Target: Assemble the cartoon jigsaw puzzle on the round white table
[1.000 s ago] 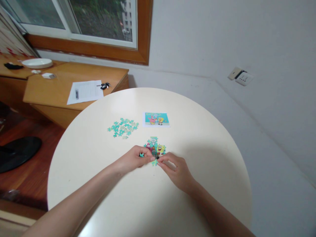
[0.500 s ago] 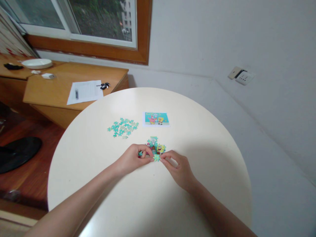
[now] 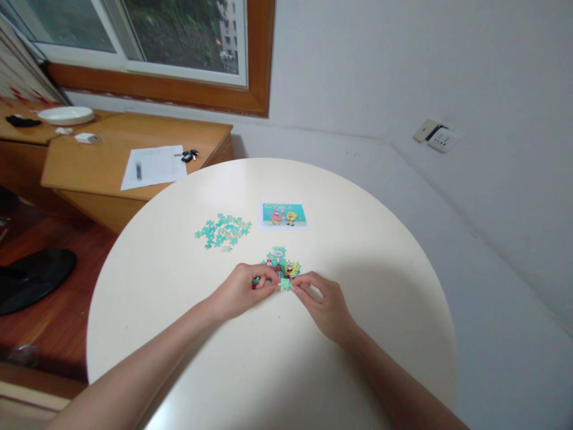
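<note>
A small green and yellow jigsaw puzzle piece is pinched between both hands. My left hand closes thumb and forefinger on its left edge, and my right hand does the same on its right edge. Just beyond the fingers lies a joined puzzle section with cartoon figures; my left hand covers part of its lower left. Farther off is a printed reference picture of the same figures. Loose puzzle pieces form a spread pile to the left of it.
All of this is on a round white table. A wooden desk behind it to the left bears a sheet of paper, keys and a white dish. A wall with a socket stands at right.
The pinched puzzle piece has shifted very slightly toward the joined section and turned a little. Both hands keep nearly the same place; the loose pieces and picture have not moved.
</note>
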Tool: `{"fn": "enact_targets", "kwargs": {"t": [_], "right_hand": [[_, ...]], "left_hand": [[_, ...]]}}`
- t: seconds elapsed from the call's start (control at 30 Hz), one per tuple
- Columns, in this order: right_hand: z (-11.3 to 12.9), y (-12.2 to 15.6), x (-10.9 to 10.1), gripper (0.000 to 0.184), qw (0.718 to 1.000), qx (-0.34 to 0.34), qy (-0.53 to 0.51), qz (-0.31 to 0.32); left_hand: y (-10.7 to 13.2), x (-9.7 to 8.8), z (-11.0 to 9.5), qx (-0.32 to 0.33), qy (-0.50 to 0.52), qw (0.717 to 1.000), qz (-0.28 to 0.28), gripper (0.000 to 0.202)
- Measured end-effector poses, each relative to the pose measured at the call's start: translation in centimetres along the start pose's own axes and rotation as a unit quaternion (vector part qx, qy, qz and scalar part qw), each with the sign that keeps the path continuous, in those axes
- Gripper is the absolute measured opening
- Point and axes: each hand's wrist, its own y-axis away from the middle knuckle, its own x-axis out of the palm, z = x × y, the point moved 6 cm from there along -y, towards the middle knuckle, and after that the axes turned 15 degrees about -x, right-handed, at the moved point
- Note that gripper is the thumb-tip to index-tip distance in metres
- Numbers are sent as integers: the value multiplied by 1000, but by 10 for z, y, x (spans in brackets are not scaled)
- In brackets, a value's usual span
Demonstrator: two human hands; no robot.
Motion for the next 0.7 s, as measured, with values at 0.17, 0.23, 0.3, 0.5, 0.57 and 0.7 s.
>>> {"fn": "enact_targets", "kwargs": {"t": [0.17, 0.23, 0.3, 0.5, 0.57, 0.7], "right_hand": [[1, 0, 0, 9, 1000, 2, 0, 3], [1, 0, 0, 9, 1000, 3, 0, 5], [1, 0, 0, 9, 1000, 4, -1, 4], [1, 0, -1, 7, 1000, 0, 0, -9], [1, 1, -1, 7, 1000, -1, 0, -11], [0, 3, 0, 7, 1000, 1, 3, -5]], "left_hand": [[2, -1, -3, 22, -18, 1000, 0, 20], [2, -1, -3, 23, -21, 1000, 0, 19], [2, -1, -3, 23, -23, 999, -1, 19], [2, -6, -1, 8, -15, 1000, -18, 20], [0, -14, 0, -2, -11, 999, -36, 21], [-5, -38, 6, -16, -19, 994, -110, 21]]}}
